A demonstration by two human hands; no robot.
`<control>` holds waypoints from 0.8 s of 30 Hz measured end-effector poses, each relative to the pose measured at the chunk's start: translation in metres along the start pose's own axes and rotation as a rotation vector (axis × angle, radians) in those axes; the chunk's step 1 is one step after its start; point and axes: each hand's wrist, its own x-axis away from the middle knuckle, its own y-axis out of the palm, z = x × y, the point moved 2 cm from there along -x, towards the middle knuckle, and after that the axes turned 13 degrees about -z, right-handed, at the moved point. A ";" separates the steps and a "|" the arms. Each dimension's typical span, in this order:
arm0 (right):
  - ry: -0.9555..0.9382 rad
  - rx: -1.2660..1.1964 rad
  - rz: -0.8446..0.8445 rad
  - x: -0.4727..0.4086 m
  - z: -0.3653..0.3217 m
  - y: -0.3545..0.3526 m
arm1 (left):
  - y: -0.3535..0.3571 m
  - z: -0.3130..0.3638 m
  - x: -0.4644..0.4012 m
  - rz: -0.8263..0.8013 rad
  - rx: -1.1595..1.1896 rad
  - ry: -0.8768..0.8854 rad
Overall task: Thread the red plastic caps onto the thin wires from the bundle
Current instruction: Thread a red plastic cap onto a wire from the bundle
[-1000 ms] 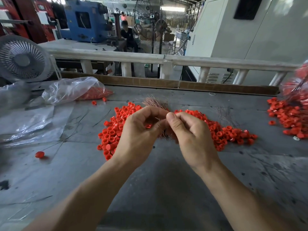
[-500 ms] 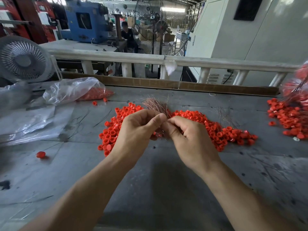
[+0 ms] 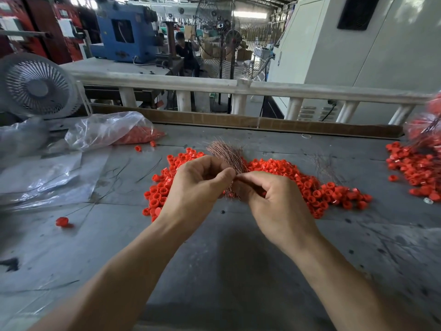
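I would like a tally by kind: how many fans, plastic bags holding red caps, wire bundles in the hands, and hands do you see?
Fans: 2, the white fan and the tall fan
Bags with red caps: 1, the clear bag
Wire bundles: 1, the wire bundle
Hands: 2, the left hand and the right hand
Total: 6

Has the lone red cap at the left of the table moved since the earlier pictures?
No. The lone red cap lies in the same spot on the table, left of the main cap pile.
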 end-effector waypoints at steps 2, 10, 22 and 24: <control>-0.006 -0.018 0.021 -0.001 -0.001 0.002 | -0.001 -0.001 0.000 0.010 -0.016 -0.018; -0.080 0.093 0.041 -0.002 -0.004 -0.001 | -0.001 -0.002 -0.001 0.022 0.070 -0.017; 0.107 -0.688 -0.206 -0.006 0.001 0.006 | -0.008 0.005 0.000 0.023 0.444 -0.029; 0.127 -0.724 -0.214 -0.006 0.003 0.004 | -0.008 0.005 -0.001 0.025 0.474 -0.019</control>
